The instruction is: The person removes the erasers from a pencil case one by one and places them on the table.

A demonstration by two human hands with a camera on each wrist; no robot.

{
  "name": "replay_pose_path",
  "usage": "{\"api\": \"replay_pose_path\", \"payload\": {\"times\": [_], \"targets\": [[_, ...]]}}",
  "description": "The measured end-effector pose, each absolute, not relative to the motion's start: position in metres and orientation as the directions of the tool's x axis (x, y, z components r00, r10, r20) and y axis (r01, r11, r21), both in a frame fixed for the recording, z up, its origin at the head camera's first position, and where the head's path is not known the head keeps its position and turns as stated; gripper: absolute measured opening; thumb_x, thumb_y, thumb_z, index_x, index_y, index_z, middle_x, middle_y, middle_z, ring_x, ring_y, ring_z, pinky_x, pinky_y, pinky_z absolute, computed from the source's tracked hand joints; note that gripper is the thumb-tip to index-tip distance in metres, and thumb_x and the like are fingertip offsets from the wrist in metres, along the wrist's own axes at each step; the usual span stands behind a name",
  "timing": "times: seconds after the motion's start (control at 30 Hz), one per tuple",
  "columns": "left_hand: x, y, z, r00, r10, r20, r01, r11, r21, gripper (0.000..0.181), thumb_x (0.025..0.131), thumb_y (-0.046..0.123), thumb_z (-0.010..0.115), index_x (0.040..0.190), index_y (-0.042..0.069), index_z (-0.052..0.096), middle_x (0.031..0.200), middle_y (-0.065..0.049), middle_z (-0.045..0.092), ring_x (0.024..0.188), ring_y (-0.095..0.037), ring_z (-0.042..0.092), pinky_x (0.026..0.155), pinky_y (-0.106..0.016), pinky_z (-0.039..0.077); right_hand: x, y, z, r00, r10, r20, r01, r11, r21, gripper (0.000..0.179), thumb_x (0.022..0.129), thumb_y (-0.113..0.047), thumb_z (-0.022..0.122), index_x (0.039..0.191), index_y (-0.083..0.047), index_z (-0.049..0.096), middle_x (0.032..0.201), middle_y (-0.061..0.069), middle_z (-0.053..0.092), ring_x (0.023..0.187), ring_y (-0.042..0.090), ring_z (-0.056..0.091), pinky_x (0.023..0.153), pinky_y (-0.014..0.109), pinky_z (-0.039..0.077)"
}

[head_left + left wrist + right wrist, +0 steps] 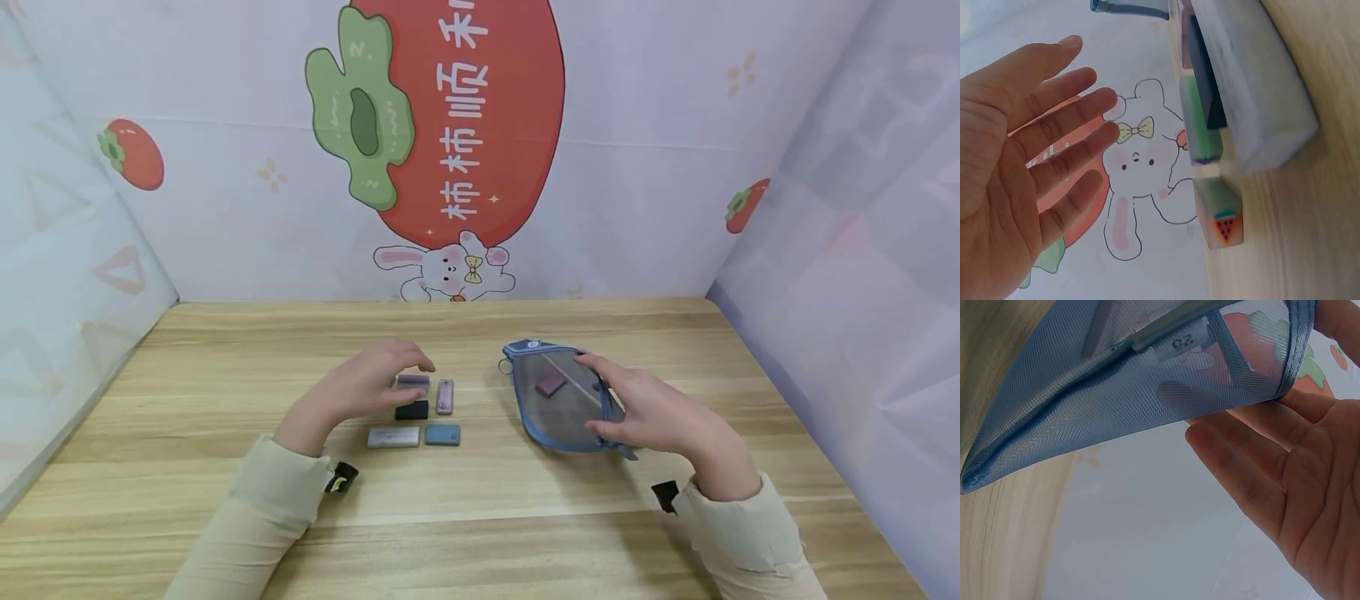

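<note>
In the head view my left hand [367, 383] hovers over several small eraser-like blocks, fingers loosely bent and nothing in them. A black block [412, 411] and a purple-topped block [414, 380] lie by its fingertips. Close by are a pink-purple block [446, 397], a blue block [442, 435] and a whitish block [393, 437]. The left wrist view shows a clear block with a watermelon print [1225, 225] and a green one [1200, 119]. My right hand [652, 408] holds a blue-edged mesh pouch [555, 425] by its right edge. Through the mesh a dark red block [551, 383] shows.
A wooden table [465, 542] carries everything. Behind it hangs a printed backdrop [637, 217] with persimmons and a rabbit, and more printed cloth stands on both sides. A ring [506, 366] hangs at the pouch's left corner.
</note>
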State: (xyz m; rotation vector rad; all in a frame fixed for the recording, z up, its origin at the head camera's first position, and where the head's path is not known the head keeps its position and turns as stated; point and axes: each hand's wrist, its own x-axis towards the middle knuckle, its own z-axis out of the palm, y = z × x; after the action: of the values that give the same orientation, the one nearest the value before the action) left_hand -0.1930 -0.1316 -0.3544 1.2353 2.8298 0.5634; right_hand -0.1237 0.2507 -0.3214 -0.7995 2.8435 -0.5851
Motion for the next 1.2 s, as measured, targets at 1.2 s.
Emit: {"api": "replay_pose_path", "payload": {"times": [1.2], "targets": [[-0.187, -0.074, -0.341, -0.559, 0.804, 0.202, 0.810, 0.478, 0.339, 0.028, 0.092, 0.020, 0.071, 0.117, 0.010, 0.069, 0.113, -0.002, 0.069, 0.110, -0.021, 0.063, 0.100, -0.037, 0.051, -0.123, 0.252, -0.324, -0.849, -0.529, 0.002, -0.484, 0.776, -0.405, 0.080, 0.086, -0.020, 0.076, 0.150, -0.001, 0.033, 0.137, 0.024, 0.057, 0.117, 0.033, 0.062, 0.094, 0.050, 0.051]]}}
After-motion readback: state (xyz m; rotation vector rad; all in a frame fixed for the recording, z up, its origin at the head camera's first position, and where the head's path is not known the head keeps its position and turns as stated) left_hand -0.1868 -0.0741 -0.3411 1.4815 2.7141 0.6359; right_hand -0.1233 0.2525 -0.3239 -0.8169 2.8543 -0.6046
